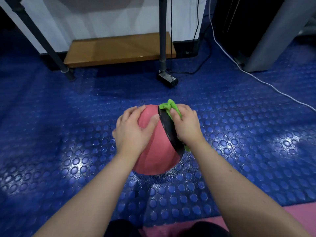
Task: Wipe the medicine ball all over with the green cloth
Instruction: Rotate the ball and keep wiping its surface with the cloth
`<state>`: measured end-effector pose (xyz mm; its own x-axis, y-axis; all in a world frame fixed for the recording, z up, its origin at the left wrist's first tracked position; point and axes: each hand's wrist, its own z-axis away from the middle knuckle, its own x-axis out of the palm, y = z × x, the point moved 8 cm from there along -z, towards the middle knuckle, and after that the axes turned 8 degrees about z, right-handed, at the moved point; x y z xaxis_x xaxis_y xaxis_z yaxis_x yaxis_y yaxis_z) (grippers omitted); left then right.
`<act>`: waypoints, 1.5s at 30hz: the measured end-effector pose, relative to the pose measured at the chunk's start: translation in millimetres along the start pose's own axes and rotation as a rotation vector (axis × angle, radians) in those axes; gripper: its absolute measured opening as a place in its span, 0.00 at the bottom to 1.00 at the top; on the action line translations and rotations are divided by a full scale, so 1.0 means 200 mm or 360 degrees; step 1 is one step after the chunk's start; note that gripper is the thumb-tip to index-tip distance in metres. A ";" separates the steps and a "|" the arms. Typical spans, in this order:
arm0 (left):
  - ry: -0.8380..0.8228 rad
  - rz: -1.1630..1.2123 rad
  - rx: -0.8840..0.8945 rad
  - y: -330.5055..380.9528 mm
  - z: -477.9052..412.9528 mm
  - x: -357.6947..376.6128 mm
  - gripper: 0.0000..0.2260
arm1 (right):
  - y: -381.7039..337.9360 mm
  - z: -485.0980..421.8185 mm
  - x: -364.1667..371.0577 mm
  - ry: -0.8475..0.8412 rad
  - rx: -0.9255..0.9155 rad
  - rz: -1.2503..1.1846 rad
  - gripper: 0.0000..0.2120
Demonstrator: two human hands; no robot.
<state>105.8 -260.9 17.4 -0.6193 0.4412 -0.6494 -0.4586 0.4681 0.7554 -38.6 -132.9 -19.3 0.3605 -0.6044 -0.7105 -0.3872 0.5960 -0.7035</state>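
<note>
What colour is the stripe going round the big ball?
Black. The band runs across the pinkish-red medicine ball; the head view shows it best.

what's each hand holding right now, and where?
Right hand grips the bunched green cloth by its middle, pressed on the black band of the ball. Left hand rests spread on the ball's pink side.

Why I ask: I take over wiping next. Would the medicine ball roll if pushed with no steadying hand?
Likely yes: the medicine ball is round and sits free on the studded floor, the left hand spread over it. It looks stiff, keeping its shape under the right hand gripping the green cloth against it.
</note>
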 end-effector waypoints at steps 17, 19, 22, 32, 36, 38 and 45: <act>0.0083 0.0017 0.0234 0.03 0.16 -0.01 0.32 | 0.35 0.04 0.05 -0.0139 0.0675 -0.0359 0.16; -0.0002 0.0036 0.0340 0.04 0.15 0.00 0.33 | 0.42 0.06 0.03 -0.0207 0.0746 -0.0130 0.16; -0.0223 0.0012 0.0462 0.01 0.13 -0.02 0.42 | 0.47 0.10 -0.04 -0.0138 0.0753 -0.0341 0.15; -0.0620 0.0233 -0.0323 -0.20 0.21 -0.01 0.72 | -0.31 0.17 -0.18 -0.0152 -0.0375 -0.0411 0.17; -0.0625 0.0141 -0.0249 -0.18 0.19 0.01 0.74 | -0.39 0.26 0.05 -0.0472 -0.0442 0.0733 0.25; -0.0602 0.0136 -0.0254 -0.16 0.18 0.01 0.73 | -0.40 0.23 0.03 -0.0386 -0.0332 0.0703 0.25; -0.0606 0.0083 -0.0303 -0.13 0.18 0.03 0.69 | -0.25 -0.03 0.04 -0.0304 0.0256 0.0436 0.19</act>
<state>137.0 -242.6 -8.7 -0.3818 0.7283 -0.5691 -0.5646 0.3037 0.7674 -21.4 -169.2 10.4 0.4195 -0.3106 -0.8530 -0.3583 0.8067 -0.4700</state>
